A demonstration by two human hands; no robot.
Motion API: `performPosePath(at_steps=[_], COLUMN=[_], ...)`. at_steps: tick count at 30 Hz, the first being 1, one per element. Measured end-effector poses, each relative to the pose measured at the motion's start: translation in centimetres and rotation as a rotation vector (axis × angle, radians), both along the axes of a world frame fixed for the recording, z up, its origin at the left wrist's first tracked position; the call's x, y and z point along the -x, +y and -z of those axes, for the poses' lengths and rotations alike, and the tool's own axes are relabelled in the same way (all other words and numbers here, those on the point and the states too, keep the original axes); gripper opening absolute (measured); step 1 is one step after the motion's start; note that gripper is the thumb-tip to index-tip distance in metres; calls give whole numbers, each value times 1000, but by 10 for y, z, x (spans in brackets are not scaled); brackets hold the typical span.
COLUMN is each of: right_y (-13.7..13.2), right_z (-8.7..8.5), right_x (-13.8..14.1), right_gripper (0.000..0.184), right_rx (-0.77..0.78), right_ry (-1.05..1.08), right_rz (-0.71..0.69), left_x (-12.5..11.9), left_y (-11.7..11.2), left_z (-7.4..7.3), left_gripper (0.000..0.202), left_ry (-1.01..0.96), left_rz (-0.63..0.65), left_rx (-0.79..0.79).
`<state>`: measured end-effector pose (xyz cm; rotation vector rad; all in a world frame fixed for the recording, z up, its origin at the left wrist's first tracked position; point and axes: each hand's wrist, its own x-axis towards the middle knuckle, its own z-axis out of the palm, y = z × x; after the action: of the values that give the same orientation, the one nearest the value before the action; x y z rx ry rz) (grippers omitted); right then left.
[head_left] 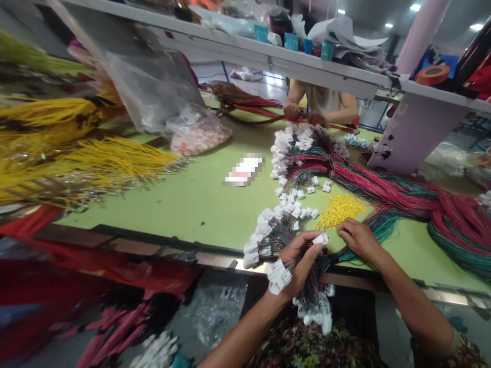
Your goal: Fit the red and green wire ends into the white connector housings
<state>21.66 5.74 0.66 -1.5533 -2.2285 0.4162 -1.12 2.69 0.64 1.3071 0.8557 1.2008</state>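
My left hand (303, 255) is closed on a white plug connector (320, 239), pinched between thumb and fingers. Thin wires run from such connectors around this hand, and a cluster of white connectors (279, 277) lies over its wrist. My right hand (355, 236) rests at the near edge of a pile of small yellow parts (341, 210), fingers bent together at the tips. Whether a yellow part is between those fingertips is too small to tell. More connectors on wires hang over the table edge below my left hand.
A long bundle of red and green wires (395, 189) stretches to the right. Yellow wires (84, 158) lie at the left, beside a plastic bag of small parts (199, 134). Across the green table (184, 197), a co-worker's hands (303, 113) handle wires beneath a shelf (337, 71).
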Motion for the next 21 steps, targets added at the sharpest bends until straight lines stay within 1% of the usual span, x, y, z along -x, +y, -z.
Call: performPosePath(at_steps=[4,7,10,14,16,18,21], right_y=[-3,-5,-10,-15,-16,-15,-14], right_z=[-2,-3,-4,-5,-5,-4,-3], right_x=[-4,-6,-4,4,9,13,15], right_gripper=[16,17,13,7,12,13,11], right_rx=[7,-9,-12,-15,-24,-29,-33], right_ry=[25,56,63,30,-9,-54,-98], right_rz=[-9,44,94,167,206,222,219], left_x=[0,0,-1,-1,-2,-2,-1], left_y=[1,0,0,0,0,0,0], left_z=[-3,-4,-5,-6,-5,-5,-4], left_gripper=[24,24,23,22,23,23,24], left_ry=[-33,-55,-92,-101,-103,-102,-99], left_rz=[1,6,7,10,11,10,8], left_rx=[44,56,77,77,71,71,69])
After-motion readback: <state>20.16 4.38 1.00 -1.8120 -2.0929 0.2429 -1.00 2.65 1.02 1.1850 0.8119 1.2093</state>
